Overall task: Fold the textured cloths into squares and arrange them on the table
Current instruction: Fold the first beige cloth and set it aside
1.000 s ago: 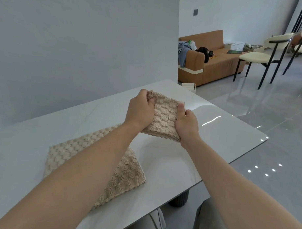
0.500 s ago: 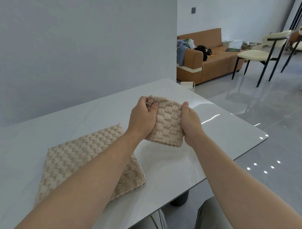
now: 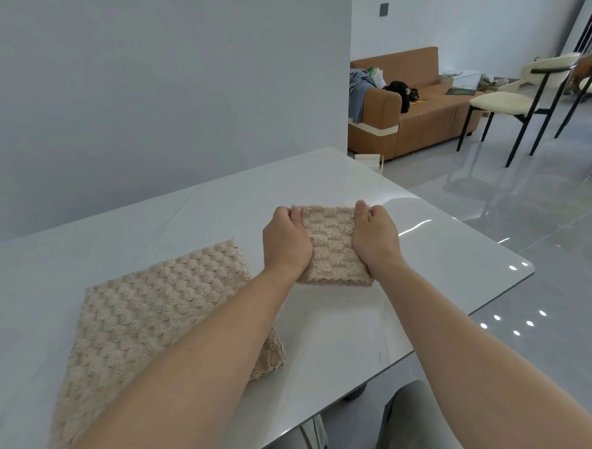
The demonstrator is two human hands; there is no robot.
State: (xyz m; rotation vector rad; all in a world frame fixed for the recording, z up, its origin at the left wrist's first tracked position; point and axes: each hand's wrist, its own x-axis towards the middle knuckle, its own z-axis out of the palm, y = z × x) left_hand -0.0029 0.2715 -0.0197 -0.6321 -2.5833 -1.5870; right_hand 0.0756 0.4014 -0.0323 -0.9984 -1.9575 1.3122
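Note:
A small beige textured cloth, folded into a rough square, lies low over the white table between my two hands. My left hand grips its left edge, thumb on top. My right hand grips its right edge the same way. A larger beige bubble-textured cloth lies spread flat on the table to the left, partly hidden under my left forearm.
The table's right edge and rounded corner are close to the folded cloth. Beyond it are glossy floor, a brown sofa and cream chairs. A grey wall stands behind the table.
The folded cloth went from tilted and raised to lying flat and low over the table. My hands moved apart to its left and right edges.

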